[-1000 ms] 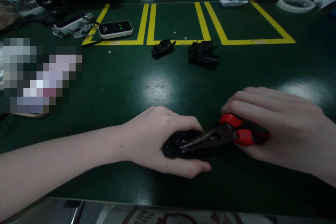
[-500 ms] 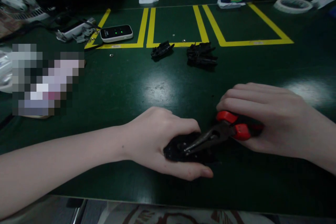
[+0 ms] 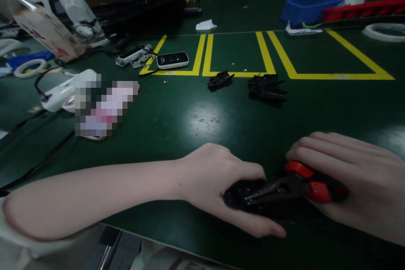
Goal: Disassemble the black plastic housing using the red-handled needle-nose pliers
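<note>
My left hand is wrapped round a small black plastic part that rests on the dark green table, near its front edge. My right hand grips red-handled pliers. The pliers' dark jaws point left and their tips lie on the black part. Both hands are closed.
Two more black parts lie beyond, by yellow tape lines. A small white device with a green light sits at the back left. A blue bin, red tray and tape roll stand far right. Cables and white gear clutter the left.
The view has swung up and left, showing more of the table's left side. Both hands keep the same grip; the pliers' tips stay on the black part.
</note>
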Motion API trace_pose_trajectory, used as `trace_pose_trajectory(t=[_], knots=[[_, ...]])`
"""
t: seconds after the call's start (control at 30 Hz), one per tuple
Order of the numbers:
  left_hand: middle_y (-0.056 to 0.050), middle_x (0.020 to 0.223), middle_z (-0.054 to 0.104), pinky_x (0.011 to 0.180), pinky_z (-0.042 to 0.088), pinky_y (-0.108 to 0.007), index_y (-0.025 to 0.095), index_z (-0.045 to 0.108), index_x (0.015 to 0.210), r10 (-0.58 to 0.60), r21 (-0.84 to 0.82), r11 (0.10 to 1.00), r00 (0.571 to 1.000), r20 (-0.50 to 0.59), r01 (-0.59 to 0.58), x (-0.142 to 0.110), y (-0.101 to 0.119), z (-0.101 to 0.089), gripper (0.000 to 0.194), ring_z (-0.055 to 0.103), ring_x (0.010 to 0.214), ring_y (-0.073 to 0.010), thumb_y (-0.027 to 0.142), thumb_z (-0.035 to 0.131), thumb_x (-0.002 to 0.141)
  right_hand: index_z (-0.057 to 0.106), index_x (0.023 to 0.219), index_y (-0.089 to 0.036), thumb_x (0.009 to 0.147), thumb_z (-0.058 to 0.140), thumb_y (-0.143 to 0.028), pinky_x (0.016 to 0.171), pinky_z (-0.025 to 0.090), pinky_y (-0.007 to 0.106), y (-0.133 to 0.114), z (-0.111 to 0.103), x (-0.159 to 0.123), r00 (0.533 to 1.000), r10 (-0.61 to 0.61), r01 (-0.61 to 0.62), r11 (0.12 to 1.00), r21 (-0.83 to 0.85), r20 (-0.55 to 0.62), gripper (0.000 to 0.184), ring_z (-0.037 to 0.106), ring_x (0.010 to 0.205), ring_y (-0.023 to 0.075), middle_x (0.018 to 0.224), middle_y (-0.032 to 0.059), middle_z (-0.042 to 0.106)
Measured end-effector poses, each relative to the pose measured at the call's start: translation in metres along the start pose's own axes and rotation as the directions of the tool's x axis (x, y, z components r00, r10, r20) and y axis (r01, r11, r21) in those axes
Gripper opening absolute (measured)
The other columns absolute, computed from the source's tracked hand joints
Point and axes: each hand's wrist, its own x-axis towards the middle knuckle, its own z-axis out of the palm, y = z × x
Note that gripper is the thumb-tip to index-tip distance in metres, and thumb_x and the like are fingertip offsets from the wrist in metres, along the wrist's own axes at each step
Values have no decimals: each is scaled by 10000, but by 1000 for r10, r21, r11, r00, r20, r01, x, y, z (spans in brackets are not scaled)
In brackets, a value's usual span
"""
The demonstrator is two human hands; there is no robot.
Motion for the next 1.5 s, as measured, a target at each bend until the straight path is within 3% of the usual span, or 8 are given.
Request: trace_pose_trajectory(t=[0.27,0.43,0.63,0.87,1.1,1.33,1.5], knots=[[66,606,642,512,409,-220,210,664,875,-34,-50,998,993,114,40,4,-6,-7,488,645,562,-118,664,812,773,511,1065,-340,776,495,-139,684,588,469,15,1,1,1000,-27,27,1000,-3,3,352,711,820,299,922,44,714],[55,621,655,581,435,-245,212,685,904,-66,-25,997,988,141,70,3,-3,-9,499,655,591,-134,698,754,818,622,1148,-307,782,550,-200,757,577,411,36,3,-7,981,-191,187,979,-85,-40,388,710,831,265,971,20,737],[50,615,654,585,435,-255,207,700,913,-63,-4,998,987,147,64,4,-4,-8,512,649,585,-142,706,752,811,621,1156,-286,792,533,-198,733,542,414,38,2,-10,971,-240,234,961,-145,-20,384,683,855,271,986,40,715],[60,583,629,532,408,-220,189,692,853,-95,-40,994,991,91,99,2,-1,-6,479,622,541,-111,654,792,802,600,1059,-288,757,535,-176,638,490,400,27,-2,-7,985,-167,161,977,-141,-35,329,631,819,271,934,51,683],[32,699,696,560,433,-198,157,730,950,-242,-64,970,955,-171,235,-1,8,-8,408,663,617,-107,549,799,860,552,1016,-261,794,555,-179,623,409,416,17,-4,-11,998,-38,20,953,-302,-51,237,557,804,289,939,82,635],[11,743,720,582,448,-222,145,765,1033,-304,-106,951,940,-157,290,-1,14,-6,374,673,644,-124,479,806,872,563,993,-235,775,534,-163,614,469,390,7,-12,2,997,-31,11,964,-266,-71,232,601,744,249,881,70,668],[-46,944,803,680,538,-248,137,742,1226,-305,-214,939,939,-160,268,-1,14,-7,474,749,786,-172,430,824,864,571,1045,-237,808,537,-194,628,451,391,15,-12,-3,992,43,-71,966,-248,-119,243,601,780,245,941,62,675]])
